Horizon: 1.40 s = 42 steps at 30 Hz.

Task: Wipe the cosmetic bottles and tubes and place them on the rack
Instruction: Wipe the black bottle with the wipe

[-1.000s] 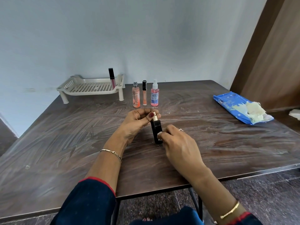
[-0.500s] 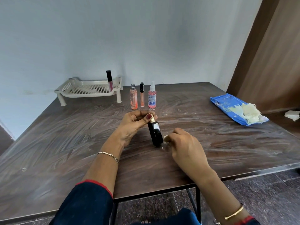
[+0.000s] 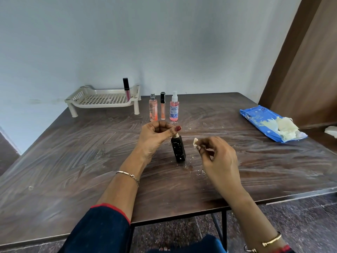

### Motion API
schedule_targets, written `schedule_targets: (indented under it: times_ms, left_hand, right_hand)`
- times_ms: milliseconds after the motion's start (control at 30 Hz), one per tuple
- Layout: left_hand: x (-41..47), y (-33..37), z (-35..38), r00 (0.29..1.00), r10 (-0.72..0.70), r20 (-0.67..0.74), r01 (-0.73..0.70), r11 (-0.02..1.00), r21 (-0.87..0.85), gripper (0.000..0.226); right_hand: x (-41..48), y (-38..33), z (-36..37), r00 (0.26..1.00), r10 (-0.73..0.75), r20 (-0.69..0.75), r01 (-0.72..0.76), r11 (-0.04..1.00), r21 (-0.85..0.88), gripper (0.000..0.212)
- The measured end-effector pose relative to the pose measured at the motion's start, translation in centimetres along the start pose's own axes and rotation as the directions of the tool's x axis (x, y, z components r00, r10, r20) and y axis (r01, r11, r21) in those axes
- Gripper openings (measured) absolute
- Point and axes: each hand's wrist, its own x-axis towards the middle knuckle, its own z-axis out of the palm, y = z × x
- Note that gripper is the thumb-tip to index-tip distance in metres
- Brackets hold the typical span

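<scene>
The left hand [image 3: 155, 136] curls over the gold top of the black bottle [image 3: 178, 148], pinching it upright on the surface [image 3: 73, 161], while the right hand [image 3: 218, 157], just right of it, pinches a small wipe scrap [image 3: 195, 142].

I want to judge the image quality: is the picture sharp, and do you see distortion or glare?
Head view: the black square bottle with gold cap is sharp; the right hand holding a small white wipe piece is slightly soft. The wide lens bends the dark wooden table's edge. Pale smears on the tabletop catch soft light; no harsh glare, only faint shadows.
</scene>
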Motion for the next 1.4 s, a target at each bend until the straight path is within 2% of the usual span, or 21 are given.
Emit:
schedule_targets:
  times_ms: [233,333,533,667,767,967,1067,1233,1400]
  left_hand:
    - [0.1,-0.1,0.5,0.999,0.037,-0.015,-0.037,0.999,0.027,0.026]
    - [0.2,-0.2,0.8,0.998,0.067,-0.006,-0.067,0.997,0.041,0.010]
    - [0.5,-0.5,0.9,0.998,0.063,0.019,-0.065,0.996,0.065,0.008]
    - [0.7,-0.7,0.9,1.000,-0.003,0.011,0.003,1.000,0.015,0.007]
    - [0.9,-0.9,0.8,0.999,-0.038,-0.007,0.038,0.999,-0.010,0.002]
    - [1.0,-0.9,0.8,0.997,-0.072,-0.015,0.072,0.997,-0.032,0.001]
    - [1.1,-1.0,0.6,0.998,-0.063,-0.003,0.063,0.998,-0.031,0.004]
    - [1.1,-1.0,0.6,1.000,-0.031,0.002,0.031,1.000,0.005,0.024]
    - [1.1,-1.0,1.0,0.999,0.007,-0.046,-0.004,0.997,0.079,0.011]
  right_hand:
    - [0.5,-1.3,0.7,0.994,-0.099,0.039,0.096,0.994,0.059,0.015]
    - [0.9,-1.9,1.1,0.979,-0.193,0.059,0.193,0.981,0.009,0.018]
    - [1.4,-1.8,2.4,0.951,-0.291,0.103,0.304,0.942,-0.143,0.028]
    - [0.9,-1.8,2.2,0.957,-0.262,0.129,0.289,0.911,-0.294,0.025]
    - [0.6,-1.4,1.8,0.960,-0.190,0.208,0.254,0.902,-0.349,0.023]
    - [0.7,-1.2,1.4,0.942,-0.110,0.318,0.228,0.903,-0.363,0.019]
    - [1.8,-2.1,1.8,0.944,-0.128,0.303,0.234,0.908,-0.347,0.020]
    - [2.5,-3.2,2.6,0.949,-0.180,0.259,0.256,0.918,-0.302,0.019]
    - [0.6,-2.9,2.3,0.930,-0.159,0.332,0.265,0.914,-0.306,0.018]
